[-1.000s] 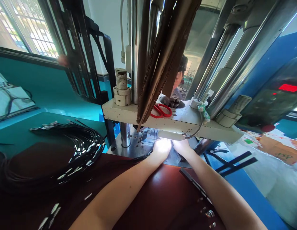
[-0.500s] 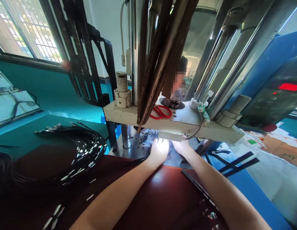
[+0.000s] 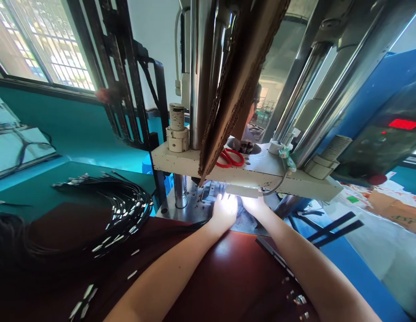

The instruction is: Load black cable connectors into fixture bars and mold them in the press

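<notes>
My left hand [image 3: 225,209] reaches over the metal bed plate [image 3: 191,209] of a press, its fingers bent and close together at a dark metal mould block [image 3: 210,192]. Whatever they pinch is lost in glare. Beside it, my right hand [image 3: 253,206] reaches under a bright white lamp [image 3: 244,191]; its fingertips are hidden there. Thin black cables [image 3: 191,226] run from the left along the plate's front edge toward my left hand.
Above the hands, the press's white crossbeam [image 3: 184,162] carries red-handled scissors [image 3: 239,163] and cardboard [image 3: 241,89]. A bundle of black cables [image 3: 136,201] lies left. Black strips [image 3: 338,232] and small metal pieces [image 3: 299,299] lie right. A person is partly visible behind the press.
The view has shifted slightly, so the press and cables appear a little further right. Both hands stay at the mould under the lamp.
</notes>
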Motion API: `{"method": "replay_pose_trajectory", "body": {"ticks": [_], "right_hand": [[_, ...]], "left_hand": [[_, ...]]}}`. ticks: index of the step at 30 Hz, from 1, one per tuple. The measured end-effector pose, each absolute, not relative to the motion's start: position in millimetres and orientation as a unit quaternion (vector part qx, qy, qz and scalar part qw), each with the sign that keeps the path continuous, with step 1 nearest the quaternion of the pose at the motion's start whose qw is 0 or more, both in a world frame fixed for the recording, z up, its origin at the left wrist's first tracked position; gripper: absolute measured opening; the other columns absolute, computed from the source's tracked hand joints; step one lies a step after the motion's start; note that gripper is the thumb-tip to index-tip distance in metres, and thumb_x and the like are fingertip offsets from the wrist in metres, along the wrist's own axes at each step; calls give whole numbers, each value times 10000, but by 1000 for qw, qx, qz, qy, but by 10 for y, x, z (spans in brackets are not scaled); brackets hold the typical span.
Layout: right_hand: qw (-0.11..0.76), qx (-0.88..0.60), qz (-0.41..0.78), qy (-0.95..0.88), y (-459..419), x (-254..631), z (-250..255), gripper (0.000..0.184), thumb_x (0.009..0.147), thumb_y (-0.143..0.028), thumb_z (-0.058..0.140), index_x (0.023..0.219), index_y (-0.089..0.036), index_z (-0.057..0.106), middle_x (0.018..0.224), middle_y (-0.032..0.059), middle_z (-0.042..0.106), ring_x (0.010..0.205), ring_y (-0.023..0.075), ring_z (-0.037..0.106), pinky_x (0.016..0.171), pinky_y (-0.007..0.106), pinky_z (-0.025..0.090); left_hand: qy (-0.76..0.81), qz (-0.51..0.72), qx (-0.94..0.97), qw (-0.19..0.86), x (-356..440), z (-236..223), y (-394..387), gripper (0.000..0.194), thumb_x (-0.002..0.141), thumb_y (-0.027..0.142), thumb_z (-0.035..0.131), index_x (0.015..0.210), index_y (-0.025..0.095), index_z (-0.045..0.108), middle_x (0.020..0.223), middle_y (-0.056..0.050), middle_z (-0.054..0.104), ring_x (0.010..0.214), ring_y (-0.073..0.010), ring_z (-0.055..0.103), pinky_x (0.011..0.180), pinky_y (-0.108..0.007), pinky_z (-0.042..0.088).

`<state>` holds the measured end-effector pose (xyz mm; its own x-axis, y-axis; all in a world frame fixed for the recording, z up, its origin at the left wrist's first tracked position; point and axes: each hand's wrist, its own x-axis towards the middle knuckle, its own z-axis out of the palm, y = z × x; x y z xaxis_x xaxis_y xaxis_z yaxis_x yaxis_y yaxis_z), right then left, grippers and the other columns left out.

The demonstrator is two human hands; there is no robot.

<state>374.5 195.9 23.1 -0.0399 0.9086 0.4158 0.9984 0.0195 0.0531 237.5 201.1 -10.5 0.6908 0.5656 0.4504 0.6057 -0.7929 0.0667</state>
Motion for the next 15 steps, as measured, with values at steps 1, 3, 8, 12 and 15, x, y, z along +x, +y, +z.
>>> {"method": "replay_pose_trajectory", "body": {"ticks": [1, 3, 8, 12, 15], "right_hand": [[130, -686, -167, -696, 1954, 3748, 241, 226, 888, -307, 499, 1008, -144, 602, 1021, 67, 634, 945, 192, 583, 883, 419, 419], [125, -697, -166, -686, 1950, 3748, 259, 240, 883, -328, 511, 999, -137, 598, 1035, 65, 620, 952, 190, 577, 885, 420, 420], [120, -707, -167, -677, 1960, 3653, 302, 215, 909, -239, 437, 939, -138, 624, 935, 58, 656, 918, 192, 584, 882, 390, 410], [115, -691, -167, -694, 1940, 3549, 324, 290, 899, -158, 360, 930, -158, 648, 827, 79, 687, 907, 211, 587, 869, 348, 403], [104, -677, -164, -710, 1933, 3518, 334, 298, 874, -126, 363, 933, -172, 652, 785, 86, 691, 881, 219, 599, 863, 341, 406]], "left_hand": [[-326, -227, -917, 42, 2349, -84, 2008, 316, 869, 180, 320, 1058, 121, 567, 1051, -132, 570, 1019, -273, 466, 800, -406, 364], [-348, -222, -910, 39, 2279, -40, 2003, 296, 866, 229, 358, 1049, 128, 567, 1034, -128, 576, 984, -272, 473, 779, -405, 368], [-365, -215, -905, 34, 2103, 5, 1984, 343, 833, 372, 464, 1083, 149, 541, 1179, -96, 543, 1036, -260, 453, 798, -411, 377], [-351, -203, -914, 16, 2084, -17, 1977, 400, 824, 423, 484, 1130, 165, 505, 1276, -78, 496, 1155, -234, 396, 885, -431, 354], [-342, -204, -917, 2, 2105, -16, 1994, 395, 831, 420, 479, 1123, 156, 511, 1283, -96, 493, 1188, -231, 384, 928, -448, 333]]}}
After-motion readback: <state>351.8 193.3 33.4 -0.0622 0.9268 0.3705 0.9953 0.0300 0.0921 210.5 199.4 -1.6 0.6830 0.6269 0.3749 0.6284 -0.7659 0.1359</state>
